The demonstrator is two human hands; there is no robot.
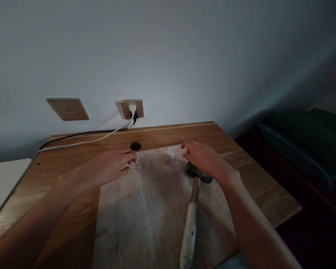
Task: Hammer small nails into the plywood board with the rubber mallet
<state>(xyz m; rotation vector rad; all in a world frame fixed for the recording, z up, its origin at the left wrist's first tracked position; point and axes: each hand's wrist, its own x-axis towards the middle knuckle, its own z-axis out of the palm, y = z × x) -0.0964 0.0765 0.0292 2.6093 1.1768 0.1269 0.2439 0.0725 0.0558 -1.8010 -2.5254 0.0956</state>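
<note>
A pale wooden board (123, 220) lies on a wooden desk. Along its far part runs a row of several small nails (151, 162), standing up from the surface. My left hand (119, 163) hovers over the board's far left corner beside the leftmost nail, fingers loosely curled and thumb apart, with nothing visible in it. Near the right end of the row is my right hand (200, 155), its fingers bent and parted, also with nothing visible in it. Below that hand rests a hammer with a black head (197, 173) and a worn, whitish wooden handle (189, 228), touched by neither set of fingers.
The wooden desk (257, 186) has a round cable hole (135, 146) and meets a pale wall. A white cable (100, 139) and a black one lead towards a wall socket (140, 108). A white surface (5, 179) adjoins at left; a dark green cushion-like thing (305, 138) is at right.
</note>
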